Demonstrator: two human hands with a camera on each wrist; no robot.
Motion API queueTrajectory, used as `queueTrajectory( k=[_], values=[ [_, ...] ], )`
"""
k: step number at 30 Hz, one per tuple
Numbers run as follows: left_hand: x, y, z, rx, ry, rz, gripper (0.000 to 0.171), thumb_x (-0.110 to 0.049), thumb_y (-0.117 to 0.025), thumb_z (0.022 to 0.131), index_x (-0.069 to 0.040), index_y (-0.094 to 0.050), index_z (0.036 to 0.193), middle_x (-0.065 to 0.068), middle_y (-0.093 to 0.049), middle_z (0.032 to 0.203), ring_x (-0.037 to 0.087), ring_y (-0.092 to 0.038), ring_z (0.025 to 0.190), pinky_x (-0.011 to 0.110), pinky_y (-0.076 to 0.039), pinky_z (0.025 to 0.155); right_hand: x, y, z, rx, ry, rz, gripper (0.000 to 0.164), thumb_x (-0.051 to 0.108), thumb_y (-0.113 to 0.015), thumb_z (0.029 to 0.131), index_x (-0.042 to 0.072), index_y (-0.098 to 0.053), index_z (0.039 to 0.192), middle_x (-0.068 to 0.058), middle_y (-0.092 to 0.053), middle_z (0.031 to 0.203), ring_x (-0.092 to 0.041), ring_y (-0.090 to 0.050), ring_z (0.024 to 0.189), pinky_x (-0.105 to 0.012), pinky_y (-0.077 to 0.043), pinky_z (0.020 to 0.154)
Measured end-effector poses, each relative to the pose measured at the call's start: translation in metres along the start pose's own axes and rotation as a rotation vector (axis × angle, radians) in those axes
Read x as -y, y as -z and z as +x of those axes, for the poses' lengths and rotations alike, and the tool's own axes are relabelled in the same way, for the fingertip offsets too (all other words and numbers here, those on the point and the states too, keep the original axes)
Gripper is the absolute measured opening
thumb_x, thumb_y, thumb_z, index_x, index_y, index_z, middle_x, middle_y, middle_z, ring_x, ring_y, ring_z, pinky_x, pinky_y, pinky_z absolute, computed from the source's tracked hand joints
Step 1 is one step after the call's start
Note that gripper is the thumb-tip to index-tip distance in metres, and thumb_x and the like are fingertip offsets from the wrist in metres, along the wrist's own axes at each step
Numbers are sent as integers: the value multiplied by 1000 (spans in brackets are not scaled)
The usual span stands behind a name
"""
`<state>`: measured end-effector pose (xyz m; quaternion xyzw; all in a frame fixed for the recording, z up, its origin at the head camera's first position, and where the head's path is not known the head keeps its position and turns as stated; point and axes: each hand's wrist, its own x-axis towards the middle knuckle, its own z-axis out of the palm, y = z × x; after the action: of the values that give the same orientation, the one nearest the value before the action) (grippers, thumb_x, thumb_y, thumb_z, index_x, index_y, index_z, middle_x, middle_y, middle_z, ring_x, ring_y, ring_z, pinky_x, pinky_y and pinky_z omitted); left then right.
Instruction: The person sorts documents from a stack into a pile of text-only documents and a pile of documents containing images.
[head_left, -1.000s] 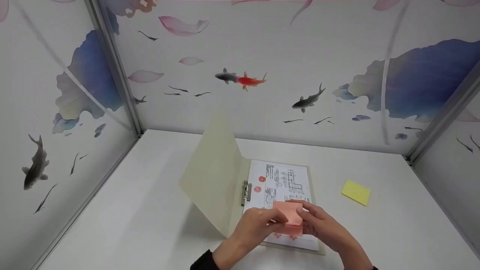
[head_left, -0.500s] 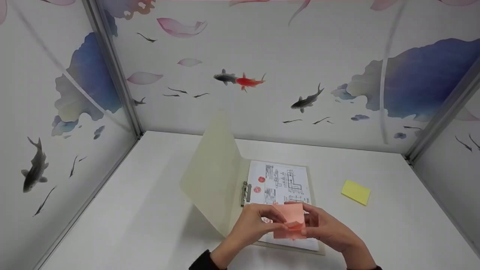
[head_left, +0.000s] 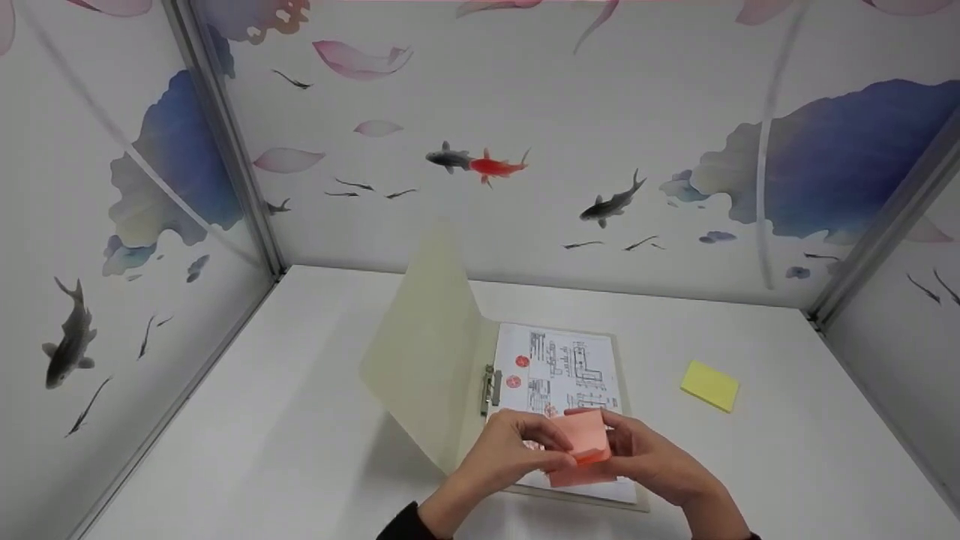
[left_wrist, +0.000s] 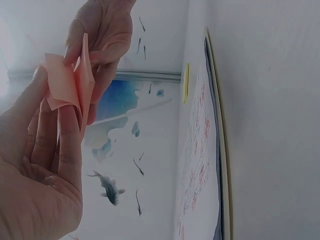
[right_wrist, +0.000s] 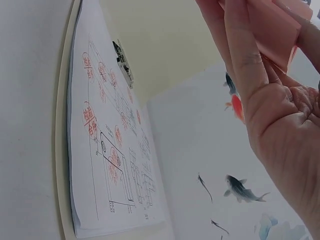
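Note:
Above an open folder, both hands hold a pad of pink sticky notes [head_left: 585, 430]. My left hand [head_left: 504, 451] pinches a pink sheet [left_wrist: 62, 82] between thumb and fingers; in the left wrist view this sheet stands partly apart from the rest of the pad [left_wrist: 86, 82]. At the pad's other side, my right hand [head_left: 654, 456] grips it between thumb and fingers. In the right wrist view the pad's pink face [right_wrist: 272, 32] shows beside the right fingers. Beneath the hands lie printed drawings [head_left: 555, 360] with red stamps, partly covered by hands and pad.
The folder's pale cover [head_left: 424, 345] stands raised on the left, and a metal clip [head_left: 491, 390] sits by its spine. A yellow sticky-note pad [head_left: 710, 385] lies to the right on the white table [head_left: 247, 420]. Printed panels [head_left: 517, 97] enclose the back and sides.
The sheet at the left fingers has parted further from the pad, and a lower pink part has slid slightly downward. The right thumb has shifted lower. Folder and yellow pad stay put.

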<state>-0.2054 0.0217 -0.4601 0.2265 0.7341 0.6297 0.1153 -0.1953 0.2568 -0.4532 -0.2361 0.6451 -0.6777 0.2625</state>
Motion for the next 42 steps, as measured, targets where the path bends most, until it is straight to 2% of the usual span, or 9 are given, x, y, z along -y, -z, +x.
queueTrajectory(
  k=[5, 11, 17, 26, 30, 33, 36, 38, 42],
  values=[
    [1, 0, 0, 5, -23, 0, 17, -34, -82, 73, -21, -75, 82, -5, -70, 75, 9, -62, 71, 22, -51, 64, -1, 0, -1, 38, 28, -4, 56, 1, -54, 92, 2, -32, 144, -26, -54, 128, -26, -63, 101, -37, -52, 87],
    [0, 2, 0, 11, -27, -2, 19, -33, -83, 72, -19, -75, 82, -5, -70, 74, 9, -62, 70, 20, -49, 58, 0, 1, -2, 70, 24, -2, 60, 20, -57, 95, 5, -29, 147, -23, -49, 135, -31, -58, 110, -40, -49, 92],
    [-1, 3, 2, 18, 13, -27, 21, -30, -83, 72, -14, -75, 84, -3, -70, 74, 11, -61, 71, 21, -48, 57, -1, 0, -2, 49, 28, -8, 56, 3, -52, 93, 2, -31, 145, -24, -52, 130, -29, -61, 105, -38, -51, 89],
    [-1, 5, 2, 11, 50, -75, 24, -30, -84, 71, -13, -74, 83, -1, -70, 75, 19, -63, 73, 21, -47, 57, 3, -1, -2, 54, 3, 17, 55, 18, -49, 99, 2, -27, 147, -22, -52, 132, -29, -58, 109, -40, -49, 92],
    [0, 5, 2, 11, 35, -64, 23, -32, -83, 72, -14, -74, 84, -2, -70, 76, 16, -63, 74, 21, -46, 58, 4, -1, -2, 71, 0, 42, 51, 8, -46, 99, 3, -28, 147, -21, -52, 131, -26, -58, 109, -39, -48, 93],
    [1, 3, 2, 3, -35, -27, 21, -33, -81, 75, -18, -74, 87, -4, -71, 80, 13, -65, 76, 24, -50, 64, 3, 0, -1, 69, 25, 44, 51, -1, -44, 97, 3, -30, 146, -22, -53, 130, -24, -59, 106, -36, -49, 91],
    [2, -1, 3, -11, -167, 73, 19, -35, -76, 80, -21, -73, 92, -10, -70, 84, 6, -65, 76, 24, -53, 67, 2, -1, 0, 31, 43, 16, 50, -4, -45, 95, 3, -35, 143, -23, -55, 128, -24, -62, 101, -35, -52, 87],
    [2, -4, 2, -29, -289, 206, 17, -34, -72, 84, -22, -71, 95, -13, -68, 85, -1, -62, 73, 20, -53, 64, 2, -2, 2, -21, 38, -36, 47, -1, -47, 95, 3, -38, 141, -22, -55, 128, -26, -62, 99, -35, -52, 87],
    [0, -12, -2, -105, -537, 556, 12, -24, -71, 86, -21, -67, 97, -14, -67, 87, -7, -59, 71, 7, -46, 60, 4, -6, 6, -124, 12, -155, 44, 6, -53, 96, 4, -44, 138, -18, -58, 125, -25, -63, 91, -34, -53, 83]
  ],
)
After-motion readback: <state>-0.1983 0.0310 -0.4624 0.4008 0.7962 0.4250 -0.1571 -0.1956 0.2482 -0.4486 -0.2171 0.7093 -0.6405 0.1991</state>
